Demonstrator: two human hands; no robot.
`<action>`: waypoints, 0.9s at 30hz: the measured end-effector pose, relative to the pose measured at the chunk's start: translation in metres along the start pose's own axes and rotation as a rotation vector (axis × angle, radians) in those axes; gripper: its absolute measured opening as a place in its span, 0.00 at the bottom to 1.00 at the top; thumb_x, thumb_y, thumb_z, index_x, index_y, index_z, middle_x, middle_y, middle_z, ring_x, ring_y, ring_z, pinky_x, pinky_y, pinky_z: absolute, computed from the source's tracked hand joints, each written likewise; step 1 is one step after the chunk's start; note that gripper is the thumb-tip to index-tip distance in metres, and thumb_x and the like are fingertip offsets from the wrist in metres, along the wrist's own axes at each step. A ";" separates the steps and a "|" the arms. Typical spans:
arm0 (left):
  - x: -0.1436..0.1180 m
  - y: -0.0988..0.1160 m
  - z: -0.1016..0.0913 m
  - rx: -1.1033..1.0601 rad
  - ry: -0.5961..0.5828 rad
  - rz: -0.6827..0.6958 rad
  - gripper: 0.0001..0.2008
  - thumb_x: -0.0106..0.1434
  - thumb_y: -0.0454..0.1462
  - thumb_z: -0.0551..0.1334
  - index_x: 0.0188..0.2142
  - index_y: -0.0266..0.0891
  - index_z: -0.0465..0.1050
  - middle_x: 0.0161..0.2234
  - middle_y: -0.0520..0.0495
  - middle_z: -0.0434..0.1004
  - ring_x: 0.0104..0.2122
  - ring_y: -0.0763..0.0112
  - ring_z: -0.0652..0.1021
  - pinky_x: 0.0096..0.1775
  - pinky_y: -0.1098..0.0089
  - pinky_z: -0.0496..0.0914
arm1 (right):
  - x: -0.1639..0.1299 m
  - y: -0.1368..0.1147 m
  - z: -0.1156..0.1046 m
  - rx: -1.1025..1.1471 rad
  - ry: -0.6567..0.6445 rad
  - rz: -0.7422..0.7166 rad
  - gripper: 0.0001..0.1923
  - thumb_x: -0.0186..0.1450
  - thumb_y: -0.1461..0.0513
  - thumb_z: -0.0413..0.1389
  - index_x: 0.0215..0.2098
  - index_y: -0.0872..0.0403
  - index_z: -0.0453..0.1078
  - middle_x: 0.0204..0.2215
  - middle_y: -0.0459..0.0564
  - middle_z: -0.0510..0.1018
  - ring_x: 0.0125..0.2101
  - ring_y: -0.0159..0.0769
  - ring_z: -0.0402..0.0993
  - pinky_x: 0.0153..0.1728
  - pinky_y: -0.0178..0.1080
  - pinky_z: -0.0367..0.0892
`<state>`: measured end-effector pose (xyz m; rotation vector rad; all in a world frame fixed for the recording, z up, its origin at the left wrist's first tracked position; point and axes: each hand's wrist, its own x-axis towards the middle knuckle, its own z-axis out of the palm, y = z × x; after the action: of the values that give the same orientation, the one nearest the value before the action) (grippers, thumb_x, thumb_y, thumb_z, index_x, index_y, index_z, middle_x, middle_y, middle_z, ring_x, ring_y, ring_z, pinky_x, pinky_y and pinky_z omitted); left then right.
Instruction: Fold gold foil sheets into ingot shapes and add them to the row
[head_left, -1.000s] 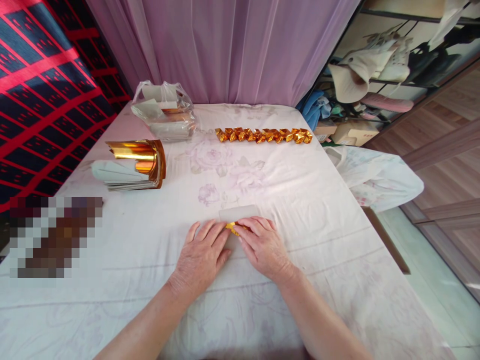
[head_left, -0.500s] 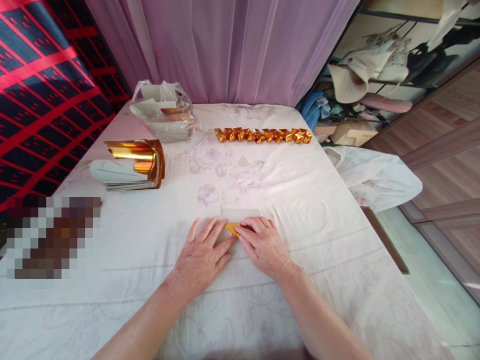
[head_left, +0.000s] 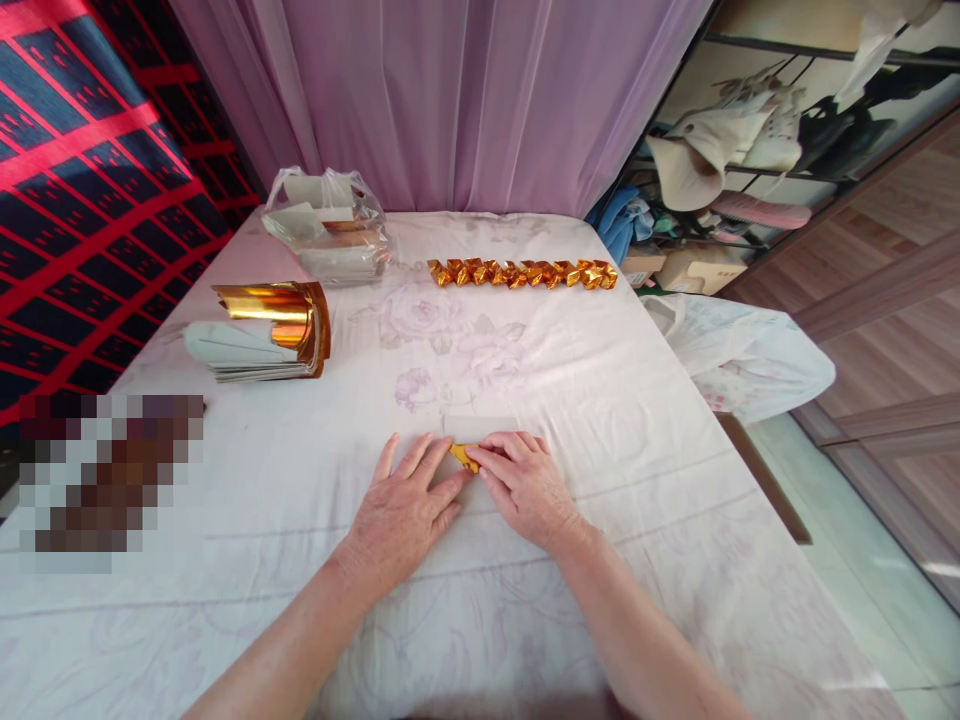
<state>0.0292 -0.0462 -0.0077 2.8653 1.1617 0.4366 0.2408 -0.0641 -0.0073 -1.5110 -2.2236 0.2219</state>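
Observation:
Between my hands lies a small piece of gold foil paper (head_left: 463, 457), folded to slanting edges, on a pale sheet of paper (head_left: 481, 424). My left hand (head_left: 405, 505) rests flat on the cloth, fingers spread, with its index fingertip and thumb at the paper's left edge. My right hand (head_left: 526, 488) has its fingers bent together and pinches the paper's right side, hiding part of it. Farther back, a row of folded gold foil pieces (head_left: 523, 273) runs across the table. To the left stands a curved stack of gold foil sheets (head_left: 274, 300) with white backs.
A clear plastic bag (head_left: 330, 235) with papers sits at the table's back left. The floral tablecloth (head_left: 622, 600) covers the table. Beyond the right edge are a white bag (head_left: 757, 355) and a shelf with a cap (head_left: 686, 160). A purple curtain (head_left: 450, 100) hangs behind.
Both hands stay almost in place on the gold foil paper, with only a tiny shift of the right fingers. The whole view has turned slightly.

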 end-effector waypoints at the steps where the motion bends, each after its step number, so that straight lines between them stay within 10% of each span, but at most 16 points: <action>1: 0.000 0.000 0.000 0.011 -0.011 0.005 0.16 0.72 0.45 0.55 0.55 0.50 0.73 0.62 0.42 0.68 0.61 0.52 0.68 0.61 0.41 0.55 | -0.001 0.001 -0.001 0.023 0.005 -0.011 0.16 0.68 0.66 0.53 0.51 0.48 0.75 0.45 0.52 0.75 0.44 0.40 0.69 0.45 0.44 0.62; 27: 0.002 0.005 -0.004 -0.010 -0.009 -0.010 0.15 0.70 0.42 0.58 0.54 0.48 0.74 0.61 0.39 0.69 0.61 0.52 0.69 0.61 0.40 0.57 | 0.003 -0.005 0.002 -0.082 -0.010 0.064 0.16 0.67 0.65 0.55 0.51 0.47 0.75 0.43 0.51 0.76 0.42 0.40 0.69 0.42 0.44 0.62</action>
<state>0.0331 -0.0482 -0.0031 2.8488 1.1680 0.4277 0.2346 -0.0628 -0.0066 -1.6289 -2.2185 0.1600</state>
